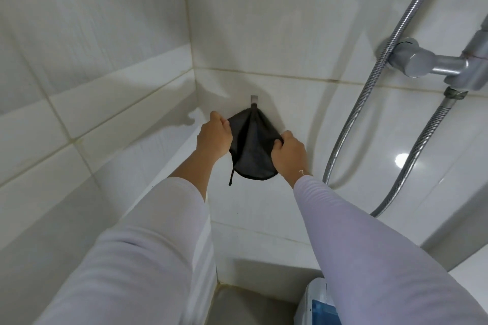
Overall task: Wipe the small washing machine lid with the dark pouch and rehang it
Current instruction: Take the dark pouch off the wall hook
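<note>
Left hand (214,137) and right hand (289,152) pinch hook-hung (253,101) dark pouch (250,148).

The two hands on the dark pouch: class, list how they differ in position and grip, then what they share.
1. The left hand pinches the dark pouch at its upper left edge; the right hand grips its right edge lower down.
2. The left hand is nearer the hook than the right hand.
Shared: both hold the pouch, both have pale sleeves.
</note>
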`<state>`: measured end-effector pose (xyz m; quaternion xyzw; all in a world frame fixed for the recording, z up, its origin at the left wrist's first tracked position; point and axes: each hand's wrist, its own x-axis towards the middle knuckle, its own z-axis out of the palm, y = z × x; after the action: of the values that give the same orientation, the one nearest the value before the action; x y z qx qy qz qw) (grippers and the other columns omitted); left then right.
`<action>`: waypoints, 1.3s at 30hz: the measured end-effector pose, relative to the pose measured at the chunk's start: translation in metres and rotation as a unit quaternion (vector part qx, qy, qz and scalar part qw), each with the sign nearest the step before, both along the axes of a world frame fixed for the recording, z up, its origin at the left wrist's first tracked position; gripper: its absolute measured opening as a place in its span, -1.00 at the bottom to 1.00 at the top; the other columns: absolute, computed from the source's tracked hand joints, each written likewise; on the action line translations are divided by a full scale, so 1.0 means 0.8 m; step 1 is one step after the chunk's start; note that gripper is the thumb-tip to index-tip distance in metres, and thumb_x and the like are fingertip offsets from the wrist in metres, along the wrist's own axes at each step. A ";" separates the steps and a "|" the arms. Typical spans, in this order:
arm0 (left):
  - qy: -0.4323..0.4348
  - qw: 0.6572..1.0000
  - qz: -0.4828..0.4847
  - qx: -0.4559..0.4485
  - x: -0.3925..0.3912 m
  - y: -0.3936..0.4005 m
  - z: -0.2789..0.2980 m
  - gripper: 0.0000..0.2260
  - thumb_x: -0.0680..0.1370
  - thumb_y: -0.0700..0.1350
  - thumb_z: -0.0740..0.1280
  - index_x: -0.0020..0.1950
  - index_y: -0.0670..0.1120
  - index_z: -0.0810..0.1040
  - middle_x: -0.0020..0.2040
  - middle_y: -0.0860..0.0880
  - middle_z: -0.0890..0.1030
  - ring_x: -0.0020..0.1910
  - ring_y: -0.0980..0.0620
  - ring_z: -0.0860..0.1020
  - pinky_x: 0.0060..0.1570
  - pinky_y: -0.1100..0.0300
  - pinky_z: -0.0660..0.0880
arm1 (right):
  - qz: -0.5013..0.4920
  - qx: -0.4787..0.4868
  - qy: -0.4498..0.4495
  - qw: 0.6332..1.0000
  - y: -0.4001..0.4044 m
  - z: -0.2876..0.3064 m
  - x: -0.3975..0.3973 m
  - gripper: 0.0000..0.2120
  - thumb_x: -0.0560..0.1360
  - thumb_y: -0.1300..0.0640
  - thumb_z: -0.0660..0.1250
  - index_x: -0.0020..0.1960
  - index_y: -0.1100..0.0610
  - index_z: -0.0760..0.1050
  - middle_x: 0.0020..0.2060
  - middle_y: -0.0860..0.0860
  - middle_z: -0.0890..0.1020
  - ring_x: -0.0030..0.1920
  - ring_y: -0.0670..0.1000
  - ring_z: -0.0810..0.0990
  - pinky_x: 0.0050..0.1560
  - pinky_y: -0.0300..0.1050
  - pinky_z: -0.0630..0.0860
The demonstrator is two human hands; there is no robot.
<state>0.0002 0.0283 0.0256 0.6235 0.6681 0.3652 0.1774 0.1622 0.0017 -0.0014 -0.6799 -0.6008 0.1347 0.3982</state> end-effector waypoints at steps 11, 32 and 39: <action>-0.094 0.989 -0.111 -0.037 0.029 -0.069 0.047 -0.77 0.62 -0.06 0.20 0.23 -0.09 0.47 0.12 -0.09 0.57 0.05 -0.03 0.52 0.00 0.20 0.40 | 0.098 -0.077 0.296 0.947 -0.051 0.076 -0.013 -0.87 0.47 0.23 0.26 -0.21 0.26 0.49 -0.22 0.17 0.58 -0.21 0.14 0.62 -0.23 -0.08 0.64; -0.325 0.877 -0.285 -0.210 0.150 -0.161 0.048 -0.66 0.58 -0.32 0.24 0.29 -0.02 0.49 0.16 -0.10 0.52 0.11 -0.07 0.51 0.04 0.13 0.53 | 0.030 -0.217 0.373 0.902 -0.191 0.036 0.155 -0.66 0.40 0.00 0.30 0.14 0.08 0.50 0.07 0.04 0.59 0.11 0.08 0.54 0.16 0.05 0.47; -0.244 0.891 -0.253 -0.288 0.250 -0.161 0.009 -0.66 0.60 -0.35 0.15 0.32 -0.07 0.46 0.28 -0.15 0.49 0.13 -0.09 0.51 0.13 0.10 0.49 | 0.015 -0.237 0.394 0.888 -0.212 0.005 0.259 -0.63 0.51 0.06 0.28 0.27 0.19 0.43 0.18 0.12 0.58 0.12 0.13 0.56 0.05 0.00 0.54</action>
<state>0.1998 -0.1006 0.0330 0.5843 0.4995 0.2400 0.5929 0.3694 -0.1675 0.0024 -0.6358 -0.3550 0.5360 0.4270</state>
